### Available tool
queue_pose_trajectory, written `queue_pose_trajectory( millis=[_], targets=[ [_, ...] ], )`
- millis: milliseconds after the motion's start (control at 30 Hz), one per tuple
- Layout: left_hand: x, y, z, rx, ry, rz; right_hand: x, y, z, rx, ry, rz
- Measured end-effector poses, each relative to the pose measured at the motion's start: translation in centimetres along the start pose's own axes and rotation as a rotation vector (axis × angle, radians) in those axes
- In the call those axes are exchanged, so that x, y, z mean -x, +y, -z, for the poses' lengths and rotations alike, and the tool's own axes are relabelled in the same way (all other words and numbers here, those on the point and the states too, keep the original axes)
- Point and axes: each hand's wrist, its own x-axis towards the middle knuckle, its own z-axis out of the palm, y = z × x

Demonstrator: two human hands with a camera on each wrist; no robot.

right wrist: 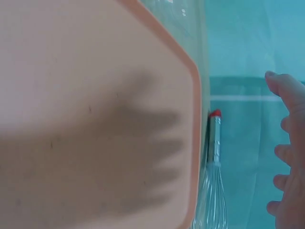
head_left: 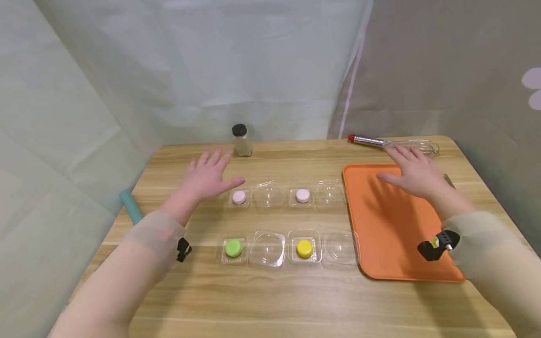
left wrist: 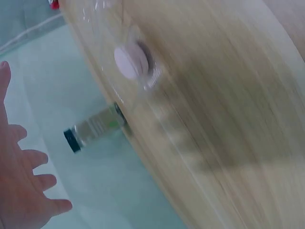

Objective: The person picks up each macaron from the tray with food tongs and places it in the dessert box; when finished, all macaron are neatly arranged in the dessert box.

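Observation:
My left hand (head_left: 207,176), fingers spread, hovers over the table's left side and holds nothing. Nearest to it are a jar with a black cap (head_left: 242,143) and a pale pink macaron (head_left: 239,197) in an opened clear plastic box. Another pale pink macaron (head_left: 302,195), a green macaron (head_left: 233,248) and a yellow macaron (head_left: 304,249) each sit in a similar box, its lid folded out to the right. Above the orange tray (head_left: 389,253) my right hand (head_left: 416,174) is also spread and empty, casting a shadow on it. A whisk (right wrist: 215,138) lies beyond its fingertips.
At the table's left edge lies a teal rod-shaped thing (head_left: 131,206), partly hidden by my left forearm. A thin dark object (head_left: 449,180) shows behind my right wrist. Fabric curtains (head_left: 262,70) hang around the wooden table (head_left: 253,305).

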Motion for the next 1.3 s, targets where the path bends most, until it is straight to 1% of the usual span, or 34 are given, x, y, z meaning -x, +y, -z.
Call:
queue_pose_trajectory(
  millis=[100,333,433,500,667,800,1000,1133,1233,1300],
  targets=[
    [-0.5,1.2,-0.3,-0.010,-0.008,-0.047,-0.3,-0.9,-0.5,0.005,-0.014,0.023],
    [-1.8,4.3,-1.5,-0.021,-0.037,-0.148,-1.3,-3.0,-2.2,-0.047,-0.018,0.084],
    [-2.3,5.5,-2.1,-0.017,-0.051,-0.188,-1.6,-3.7,-2.9,-0.066,-0.039,0.108],
    [-2.6,6.1,-2.4,0.001,-0.053,-0.205,-1.9,-4.1,-3.3,-0.074,-0.057,0.130],
    [-2.8,7.0,-2.9,0.053,-0.056,-0.224,-2.6,-4.8,-4.2,-0.096,-0.088,0.196],
    [-3.2,7.7,-3.2,0.068,-0.063,-0.230,-2.9,-5.2,-4.8,-0.104,-0.105,0.249],
    [-4.1,9.3,-3.9,0.124,-0.086,-0.230,-3.3,-5.3,-5.6,-0.136,-0.148,0.283],
    [-4.5,10.6,-4.2,0.131,-0.136,-0.250,-3.5,-5.1,-6.2,-0.138,-0.160,0.299],
    [-4.8,11.8,-4.3,0.124,-0.189,-0.279,-3.6,-5.0,-6.5,-0.131,-0.163,0.293],
    [-5.0,12.6,-4.5,0.131,-0.212,-0.294,-3.7,-5.1,-6.6,-0.132,-0.165,0.285]
  ],
)
